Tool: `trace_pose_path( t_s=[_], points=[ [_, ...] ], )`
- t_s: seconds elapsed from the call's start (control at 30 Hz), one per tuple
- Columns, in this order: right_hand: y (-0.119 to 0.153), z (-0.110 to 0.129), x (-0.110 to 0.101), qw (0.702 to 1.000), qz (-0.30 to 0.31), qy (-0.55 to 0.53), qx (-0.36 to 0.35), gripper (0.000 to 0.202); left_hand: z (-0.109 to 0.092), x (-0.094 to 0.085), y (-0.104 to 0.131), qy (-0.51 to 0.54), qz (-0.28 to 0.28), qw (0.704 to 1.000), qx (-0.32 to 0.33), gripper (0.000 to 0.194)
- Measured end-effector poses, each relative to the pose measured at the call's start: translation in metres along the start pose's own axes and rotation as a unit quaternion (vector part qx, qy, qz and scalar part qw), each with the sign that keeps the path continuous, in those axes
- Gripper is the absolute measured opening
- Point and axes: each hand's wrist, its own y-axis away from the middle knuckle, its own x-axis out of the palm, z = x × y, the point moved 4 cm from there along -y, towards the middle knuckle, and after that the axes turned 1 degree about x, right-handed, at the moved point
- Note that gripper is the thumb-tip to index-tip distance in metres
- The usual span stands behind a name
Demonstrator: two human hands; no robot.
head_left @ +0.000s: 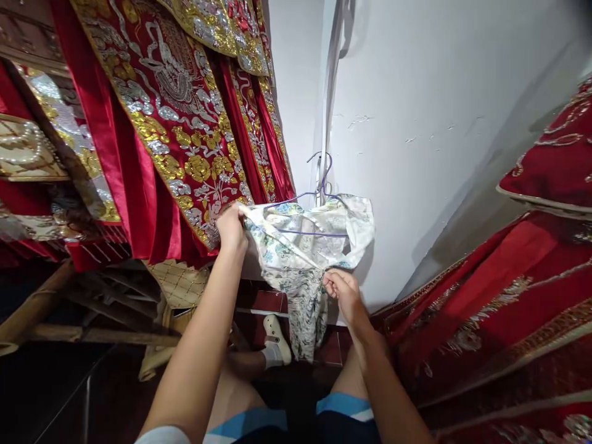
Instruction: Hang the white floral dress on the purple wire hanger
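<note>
A white floral dress [277, 250] with a gathered, wrinkled lower part hangs from a purple wire hanger [300, 233] in front of me. My left hand [232, 229] is closed on the cloth at the garment's upper left end, stretching a pale edge outward. At the middle front, my right hand [341, 285] pinches the dress where the pale edge meets the gathered part. The fingertips of that hand partly cover what they grip. The hanger's hook rises against a narrow metal upright on the white door or wall panel.
Red garments with gold and silver sequins [203, 148] hang at left, and red embroidered garments [499, 296] fill the right. A bamboo frame [92, 333] stands low on the left. Behind the dress is a white panel [416, 142]. A cream clog [277, 339] rests on the dark red tiles.
</note>
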Motion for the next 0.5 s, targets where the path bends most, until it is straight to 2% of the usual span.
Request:
trace_pose_path(
  t_s=[0.03,0.1,0.2,0.3,0.37,0.5],
  points=[
    [0.009,-0.004,0.001,1.000,0.002,-0.024,0.012,0.026,0.017,-0.003,0.007,0.025,-0.013,0.998,-0.056,0.032],
    [0.026,-0.013,0.003,0.998,-0.004,-0.060,0.032,0.024,0.044,-0.001,0.035,0.073,-0.030,0.985,-0.153,0.028],
    [0.045,-0.030,-0.003,0.993,-0.046,-0.096,0.057,0.026,0.066,0.015,0.096,0.134,-0.042,0.961,-0.240,0.023],
    [0.053,-0.042,-0.017,0.990,-0.068,-0.111,0.048,0.029,0.075,0.033,0.152,0.186,-0.038,0.941,-0.279,0.016],
    [0.055,-0.043,-0.028,0.992,-0.075,-0.101,0.028,0.029,0.075,0.041,0.179,0.212,-0.017,0.933,-0.290,0.012],
    [0.058,-0.046,-0.045,0.996,-0.063,-0.060,0.028,0.030,0.066,0.048,0.204,0.234,0.040,0.926,-0.294,0.024]
  ],
)
